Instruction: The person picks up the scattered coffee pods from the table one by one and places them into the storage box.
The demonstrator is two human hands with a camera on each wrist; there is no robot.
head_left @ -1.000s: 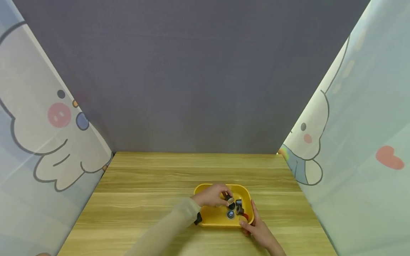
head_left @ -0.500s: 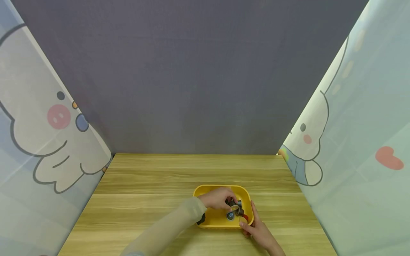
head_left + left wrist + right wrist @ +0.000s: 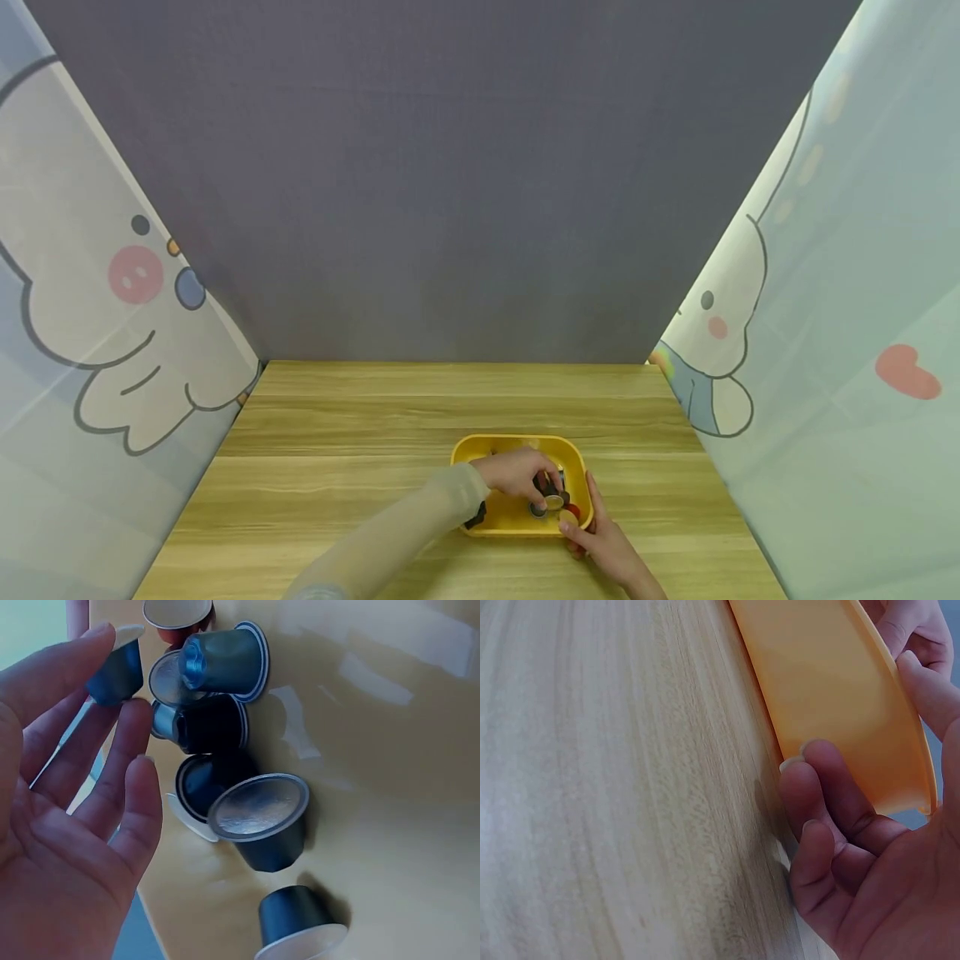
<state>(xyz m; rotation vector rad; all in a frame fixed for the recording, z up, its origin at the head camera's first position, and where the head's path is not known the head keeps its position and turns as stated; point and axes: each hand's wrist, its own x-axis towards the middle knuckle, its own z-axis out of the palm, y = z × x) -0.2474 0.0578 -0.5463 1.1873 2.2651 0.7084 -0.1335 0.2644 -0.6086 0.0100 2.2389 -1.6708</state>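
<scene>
A shallow yellow tray [image 3: 508, 518] with raised sides sits on the table and holds several coffee capsules. Over its right half, my left hand [image 3: 517, 473] pinches a dark coffee capsule [image 3: 120, 671] with a pale lid between thumb and fingers. Beside it in the left wrist view lie a teal capsule [image 3: 231, 661], a black one [image 3: 214, 726], a silver-lidded one [image 3: 271, 825] and a red one [image 3: 182, 630]. My right hand [image 3: 611, 546] grips the tray's front right corner, thumb over the rim and fingers against the outer wall [image 3: 832, 705].
Another dark capsule [image 3: 296, 915] lies on its side, apart from the cluster. More dark capsules [image 3: 476, 515] show at the tray's left end, partly behind my left sleeve. The wood-grain table [image 3: 337, 417] meets a grey panel [image 3: 457, 208] behind and patterned curtains [image 3: 847, 333] at both sides.
My left hand has moved right and slightly nearer within the tray, still pinching a dark capsule. My right hand keeps its grip on the corner.
</scene>
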